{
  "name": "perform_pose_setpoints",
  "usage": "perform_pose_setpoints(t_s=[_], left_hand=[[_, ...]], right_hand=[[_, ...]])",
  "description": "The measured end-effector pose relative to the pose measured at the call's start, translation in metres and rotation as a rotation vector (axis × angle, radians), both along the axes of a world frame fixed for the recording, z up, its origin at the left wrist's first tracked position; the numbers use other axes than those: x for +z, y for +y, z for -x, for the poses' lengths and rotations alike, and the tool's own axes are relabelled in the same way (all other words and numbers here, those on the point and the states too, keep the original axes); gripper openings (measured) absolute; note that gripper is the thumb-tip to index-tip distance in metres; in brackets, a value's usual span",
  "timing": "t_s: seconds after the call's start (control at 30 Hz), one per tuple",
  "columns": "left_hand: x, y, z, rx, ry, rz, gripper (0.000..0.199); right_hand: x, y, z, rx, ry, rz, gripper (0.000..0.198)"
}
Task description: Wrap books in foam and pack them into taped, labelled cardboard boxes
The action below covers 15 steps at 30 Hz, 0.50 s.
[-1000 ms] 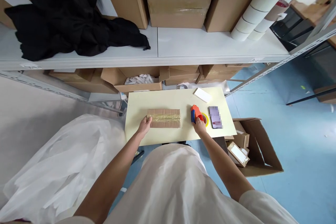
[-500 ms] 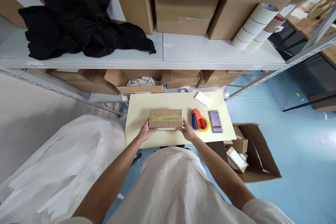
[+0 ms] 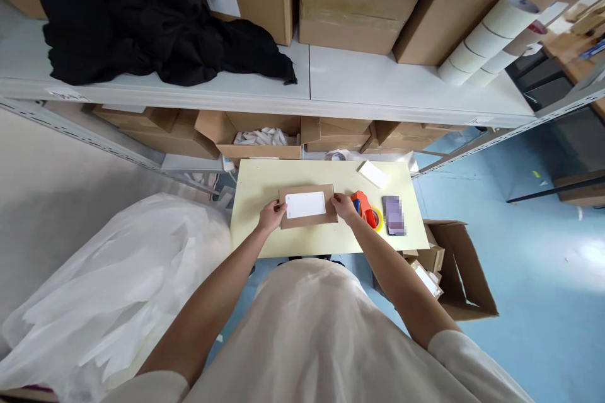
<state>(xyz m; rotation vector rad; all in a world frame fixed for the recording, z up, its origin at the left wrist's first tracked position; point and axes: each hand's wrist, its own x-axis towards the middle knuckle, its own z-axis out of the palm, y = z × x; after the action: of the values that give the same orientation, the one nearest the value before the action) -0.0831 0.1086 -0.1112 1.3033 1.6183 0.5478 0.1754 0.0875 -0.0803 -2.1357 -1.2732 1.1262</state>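
Observation:
A small brown cardboard box is between my hands over the pale yellow table, a white label on the face turned up to me. My left hand grips its left edge, with the thumb on top. At the right edge, my right hand holds the box the same way. Just right of that hand lies a red and blue tape dispenser with a roll of yellowish tape. Whether the box's underside touches the table is hidden.
Beyond the dispenser lie a purple pixelated flat item and a white block-like item. An open carton with small boxes stands at the right. A shelf with cartons, black cloth and tape rolls spans the back. White plastic bulges at left.
The box has been turned: its taped face showed before, and now the white-labelled face is up. Both hands have shifted with it, and the camera view has moved slightly.

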Motion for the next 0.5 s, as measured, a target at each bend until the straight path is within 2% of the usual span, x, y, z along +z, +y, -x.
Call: perform_pose_setpoints(t_s=[0.1,0.2,0.3,0.4,0.5], left_hand=[[0.000,0.006,0.002,-0.046,0.034,-0.003,0.029],[-0.001,0.007,0.005,-0.054,0.095,-0.033,0.044],[0.002,0.005,0.005,-0.087,0.234,-0.225,0.060],[0.014,0.006,-0.007,-0.262,0.317,-0.419,0.059],[0.029,0.013,-0.035,-0.444,0.372,-0.458,0.058]], right_hand=[[-0.002,0.002,0.005,0.003,0.028,-0.001,0.030],[-0.005,-0.013,0.003,-0.024,0.054,-0.029,0.037],[-0.010,-0.047,-0.009,-0.087,0.023,-0.166,0.044],[-0.017,-0.088,-0.031,-0.132,-0.151,-0.260,0.043],[-0.023,-0.114,-0.053,-0.105,-0.320,-0.237,0.041]])
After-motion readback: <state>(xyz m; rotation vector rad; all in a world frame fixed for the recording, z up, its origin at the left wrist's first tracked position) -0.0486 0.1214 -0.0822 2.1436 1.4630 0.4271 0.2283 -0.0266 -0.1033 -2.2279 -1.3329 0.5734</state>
